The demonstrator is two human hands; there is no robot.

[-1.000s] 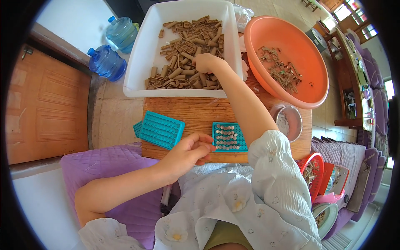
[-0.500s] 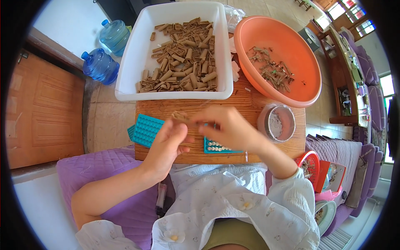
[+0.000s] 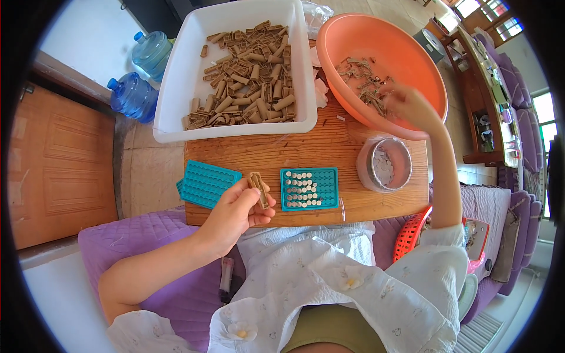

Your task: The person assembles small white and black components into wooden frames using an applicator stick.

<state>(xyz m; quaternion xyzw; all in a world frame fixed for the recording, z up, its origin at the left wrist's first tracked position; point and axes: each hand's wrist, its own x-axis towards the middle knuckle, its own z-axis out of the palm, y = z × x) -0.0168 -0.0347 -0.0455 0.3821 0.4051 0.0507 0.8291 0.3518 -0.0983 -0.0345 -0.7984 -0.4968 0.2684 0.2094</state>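
My left hand (image 3: 231, 209) is closed round a small tan, trough-shaped plastic casing (image 3: 258, 189), its hollow side turned up, above the table's front edge. My right hand (image 3: 406, 105) reaches over the near part of the orange basin (image 3: 429, 65), just above a heap of small brownish scraps (image 3: 368, 82). Motion smears its fingers, so whether it holds anything does not show. Between my hands on the table lies a teal tray (image 3: 328, 187) with rows of small round whitish pieces (image 3: 301, 197) in its left part. Another teal tray (image 3: 209, 183), with bare hollows, sits beside my left wrist.
A white tub (image 3: 168, 112) full of similar tan casings (image 3: 253, 76) stands at the table's far left. On the wooden table's (image 3: 259, 152) right is a round jar (image 3: 385, 167) with greyish contents. A red basket (image 3: 409, 235) stands beside my right side.
My right hand has left the casing near my left hand and moved right and away into the orange basin. The tray with the round pieces is now uncovered. My left hand still holds the casing.
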